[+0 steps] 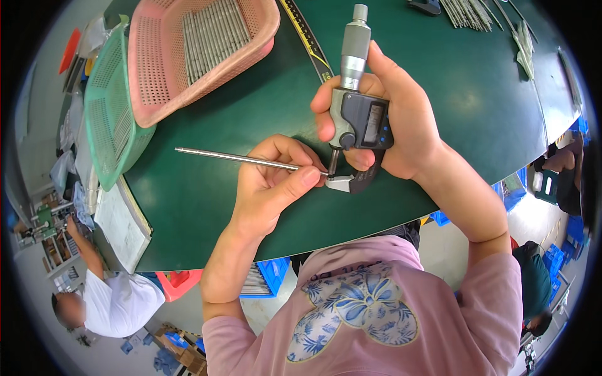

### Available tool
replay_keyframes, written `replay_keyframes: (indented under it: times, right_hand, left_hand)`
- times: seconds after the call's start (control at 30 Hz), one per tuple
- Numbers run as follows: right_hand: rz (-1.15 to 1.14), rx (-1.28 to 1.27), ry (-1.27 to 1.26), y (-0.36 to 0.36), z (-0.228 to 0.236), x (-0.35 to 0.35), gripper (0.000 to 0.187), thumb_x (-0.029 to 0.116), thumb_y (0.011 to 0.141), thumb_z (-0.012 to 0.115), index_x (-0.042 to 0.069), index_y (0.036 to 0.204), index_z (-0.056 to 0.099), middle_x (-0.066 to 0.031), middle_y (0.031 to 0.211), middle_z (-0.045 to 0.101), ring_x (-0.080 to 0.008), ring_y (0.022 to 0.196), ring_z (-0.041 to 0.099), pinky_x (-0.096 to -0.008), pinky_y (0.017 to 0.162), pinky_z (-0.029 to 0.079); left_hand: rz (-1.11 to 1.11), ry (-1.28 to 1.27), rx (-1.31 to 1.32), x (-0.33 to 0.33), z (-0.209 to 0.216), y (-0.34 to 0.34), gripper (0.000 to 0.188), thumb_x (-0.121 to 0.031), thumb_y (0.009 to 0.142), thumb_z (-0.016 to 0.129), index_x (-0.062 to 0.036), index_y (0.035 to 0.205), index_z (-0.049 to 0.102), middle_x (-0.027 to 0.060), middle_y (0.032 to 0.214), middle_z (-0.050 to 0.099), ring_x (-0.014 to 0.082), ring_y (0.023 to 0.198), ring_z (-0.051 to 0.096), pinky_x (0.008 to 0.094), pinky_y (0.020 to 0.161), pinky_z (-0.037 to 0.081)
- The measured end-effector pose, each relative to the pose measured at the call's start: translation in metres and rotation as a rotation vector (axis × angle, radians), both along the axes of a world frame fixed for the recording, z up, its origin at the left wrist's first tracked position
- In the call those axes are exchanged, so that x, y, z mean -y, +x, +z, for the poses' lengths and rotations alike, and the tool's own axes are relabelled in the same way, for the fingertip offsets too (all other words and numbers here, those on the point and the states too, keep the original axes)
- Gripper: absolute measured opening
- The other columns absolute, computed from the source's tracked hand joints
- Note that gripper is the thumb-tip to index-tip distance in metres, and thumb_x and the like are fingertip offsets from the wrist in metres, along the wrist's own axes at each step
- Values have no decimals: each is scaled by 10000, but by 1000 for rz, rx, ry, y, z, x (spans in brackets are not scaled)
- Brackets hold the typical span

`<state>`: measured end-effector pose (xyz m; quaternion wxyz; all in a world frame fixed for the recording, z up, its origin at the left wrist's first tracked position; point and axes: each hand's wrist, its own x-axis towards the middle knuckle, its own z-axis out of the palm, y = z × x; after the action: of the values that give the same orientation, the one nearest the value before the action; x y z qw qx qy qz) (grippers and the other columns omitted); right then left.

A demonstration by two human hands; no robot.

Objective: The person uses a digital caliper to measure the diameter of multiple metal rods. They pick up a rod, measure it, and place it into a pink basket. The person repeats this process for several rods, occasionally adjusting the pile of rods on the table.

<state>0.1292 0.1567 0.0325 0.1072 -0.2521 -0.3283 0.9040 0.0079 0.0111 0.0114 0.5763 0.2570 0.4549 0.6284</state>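
My left hand (274, 178) pinches a thin metal rod (235, 158) between thumb and fingers. The rod's stepped free end points to the left, and its other end reaches the measuring gap of a digital micrometer (359, 119). My right hand (404, 106) is wrapped round the micrometer, its thumb up beside the grey thimble (356, 44). The small display faces up, and the curved frame (364, 180) points toward me. Whether both measuring faces touch the rod cannot be made out.
On the green table (207, 213), a pink basket (147, 75) holds a row of metal rods (216, 37); a green basket (100, 125) stands beside it. A yellow-black ruler (306, 37) lies beyond my hands. More rods (467, 14) lie far right. A person in white (125, 307) works at left.
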Motion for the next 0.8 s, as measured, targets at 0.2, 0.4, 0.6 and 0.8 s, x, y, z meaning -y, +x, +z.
replay_keyframes:
  times: [0.2,0.4,0.6,0.8]
  right_hand:
    - [46,-42,-40,3,-3,-4,639,471,898,200,-54,886,565,-136,690,591,-155,370,433,-262,406,380]
    - [47,-9,-86,3,0,-2,667,564,842,298,-45,866,568,-133,680,589,-148,370,430,-248,387,364]
    - [51,20,-10,1,0,0,668,616,802,370,-23,795,565,-115,642,580,-139,360,419,-237,371,345]
    - [54,24,19,1,2,-1,690,637,820,300,3,803,570,-127,659,580,-131,371,448,-209,314,359]
  left_hand:
    - [-24,38,48,0,-4,-1,219,16,741,658,-27,871,486,97,884,584,132,810,571,260,728,473]
    - [-48,42,46,2,-6,-1,234,24,737,659,-27,883,484,92,896,584,128,828,571,252,735,472]
    - [-57,32,17,2,-6,-1,228,2,745,661,-21,890,487,92,894,584,127,827,571,256,732,474]
    - [-91,-18,6,1,0,-3,189,-85,797,637,-10,889,490,80,848,584,126,781,570,256,713,472]
